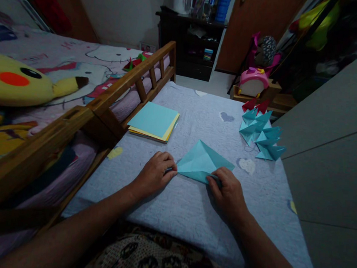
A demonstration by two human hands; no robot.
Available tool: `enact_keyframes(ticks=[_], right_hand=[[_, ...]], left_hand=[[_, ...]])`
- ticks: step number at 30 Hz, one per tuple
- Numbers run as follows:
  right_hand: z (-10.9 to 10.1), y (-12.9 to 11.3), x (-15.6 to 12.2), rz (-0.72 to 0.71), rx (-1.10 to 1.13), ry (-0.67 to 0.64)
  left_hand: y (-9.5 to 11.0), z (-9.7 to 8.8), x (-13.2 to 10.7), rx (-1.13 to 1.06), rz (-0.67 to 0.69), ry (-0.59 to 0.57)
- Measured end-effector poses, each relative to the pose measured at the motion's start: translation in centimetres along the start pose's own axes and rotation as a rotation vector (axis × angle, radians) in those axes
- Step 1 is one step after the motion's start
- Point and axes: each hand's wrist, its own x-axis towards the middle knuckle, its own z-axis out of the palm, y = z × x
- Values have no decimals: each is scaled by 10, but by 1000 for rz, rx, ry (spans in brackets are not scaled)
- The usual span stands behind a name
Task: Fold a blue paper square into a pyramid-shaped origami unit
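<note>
A light blue sheet of paper (201, 161), folded into a pointed shape, lies on the grey-blue blanket (190, 210) in front of me. My left hand (155, 173) pinches its left corner with curled fingers. At the sheet's lower right edge, my right hand (227, 192) presses down with fingers closed on the paper.
A stack of square papers (154, 122), blue on top and yellow beneath, lies to the left. Several folded blue and red paper pieces (261, 133) sit at the right. A wooden bed rail (106, 102) runs along the left, with a yellow plush toy (17, 80) beyond it.
</note>
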Motion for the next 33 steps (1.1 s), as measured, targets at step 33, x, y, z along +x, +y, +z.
enact_keyframes(ticks=[33], right_hand=[[3, 0, 4, 266, -78, -72]], left_hand=[[23, 33, -22, 327, 480, -142]])
